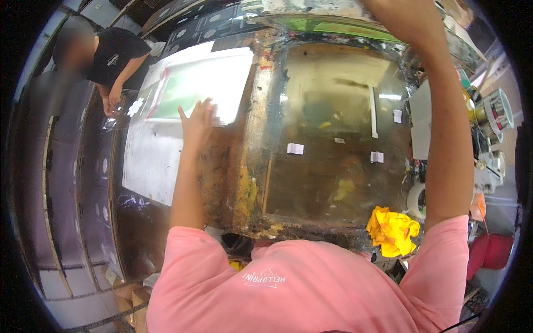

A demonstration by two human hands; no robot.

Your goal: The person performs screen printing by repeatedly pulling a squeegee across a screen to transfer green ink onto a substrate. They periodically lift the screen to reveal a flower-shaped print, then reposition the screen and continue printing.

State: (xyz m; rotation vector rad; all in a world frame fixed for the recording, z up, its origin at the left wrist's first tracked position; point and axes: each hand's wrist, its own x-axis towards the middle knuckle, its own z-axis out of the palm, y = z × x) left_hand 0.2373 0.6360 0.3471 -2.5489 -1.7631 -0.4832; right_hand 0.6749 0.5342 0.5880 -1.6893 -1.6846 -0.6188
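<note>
At the upper left of the frame a co-worker in a black shirt (114,55) leans over the long dark bench (83,183), both hands down on a small piece with a pale flower shape (135,106) — apart from the wearer's own work.

Moving right, the white sheet with its green printed patch (205,83) lies flat on the bench, just beside the stained platen. The left hand (197,122) is out over its lower edge, fingers spread and loose, palm down, gripping nothing; whether it truly presses the sheet or hovers a touch above it I cannot tell. Flat like that, it looks placed to steady or smooth the sheet rather than lift it.

Centre frame now — the big glassy panel in a crusted, ink-caked frame (333,139), with small white tape tabs (295,148) stuck on its surface, likely as registration marks.

Up at the top right the right hand (397,16) reaches high, at the raised green-edged frame (333,25); the picture's edge cuts the fingers off, so open or clenched, I cannot say. The arm's lift suggests it is propping that frame up off the panel.

Lower right, a crumpled yellow rag (392,230) sits at the panel's corner, handy for wiping, with a tape roll (413,201) just beside it.
</note>
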